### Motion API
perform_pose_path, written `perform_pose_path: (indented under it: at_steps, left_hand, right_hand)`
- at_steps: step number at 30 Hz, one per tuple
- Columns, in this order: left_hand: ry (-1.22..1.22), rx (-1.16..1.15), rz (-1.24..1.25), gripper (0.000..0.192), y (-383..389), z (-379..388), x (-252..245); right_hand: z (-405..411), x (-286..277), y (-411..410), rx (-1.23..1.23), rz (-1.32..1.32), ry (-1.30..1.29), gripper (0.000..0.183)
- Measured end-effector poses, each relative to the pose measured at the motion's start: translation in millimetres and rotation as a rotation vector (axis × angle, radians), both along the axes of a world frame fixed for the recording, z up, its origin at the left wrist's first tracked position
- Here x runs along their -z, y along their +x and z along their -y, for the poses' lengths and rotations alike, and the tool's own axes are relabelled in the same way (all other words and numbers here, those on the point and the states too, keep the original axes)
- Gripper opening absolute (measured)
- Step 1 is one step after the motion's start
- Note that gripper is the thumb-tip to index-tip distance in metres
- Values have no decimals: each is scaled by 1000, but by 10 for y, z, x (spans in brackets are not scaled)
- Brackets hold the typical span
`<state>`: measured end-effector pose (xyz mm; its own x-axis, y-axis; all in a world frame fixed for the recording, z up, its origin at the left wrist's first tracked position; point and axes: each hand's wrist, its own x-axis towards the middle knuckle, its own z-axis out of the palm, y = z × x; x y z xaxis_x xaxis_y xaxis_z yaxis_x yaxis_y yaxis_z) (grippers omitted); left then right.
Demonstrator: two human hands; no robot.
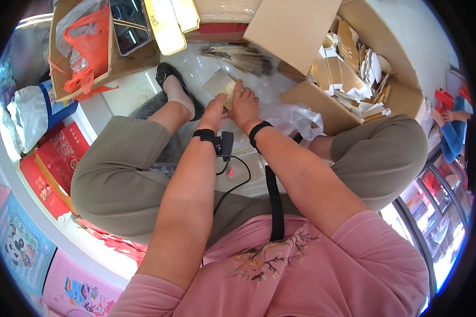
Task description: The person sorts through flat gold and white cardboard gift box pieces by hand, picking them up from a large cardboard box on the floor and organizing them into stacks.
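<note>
In front of me both hands are on a small, flat piece of gold-tan card (219, 82). It may be a flattened carton. My left hand (213, 112) grips its near edge with the thumb on top. My right hand (246, 104) lies over its right side, the index finger stretched along the surface. The fingers beneath the card are hidden. Just beyond it, a fanned stack of thin card pieces (242, 57) lies on the floor.
An open carton (315, 105) at the right holds many folded card pieces (343, 75). Clear plastic film (301, 119) bunches beside it. Upper left, another carton (137, 67) carries red plastic bags (91, 43) and a phone (130, 27). Red boxes (65, 152) stand left. A person's arm (454, 126) shows far right.
</note>
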<state>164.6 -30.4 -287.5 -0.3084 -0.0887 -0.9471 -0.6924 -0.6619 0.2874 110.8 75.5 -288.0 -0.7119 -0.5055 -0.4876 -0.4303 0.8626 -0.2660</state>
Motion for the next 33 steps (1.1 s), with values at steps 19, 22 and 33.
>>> perform_pose_path:
  at_steps: [19, 22, 33]
  left_hand:
    - [-75, 522, 185, 55, -100, 498, -1001]
    - [-123, 520, 104, 53, -73, 528, -960]
    - [-14, 574, 282, 47, -141, 677, -416]
  right_hand:
    - [-287, -917, -327, 781, 1645, -577, 64]
    - [-250, -816, -248, 995, 1778, -435, 66]
    - [-46, -479, -217, 1277, 1805, -569, 56]
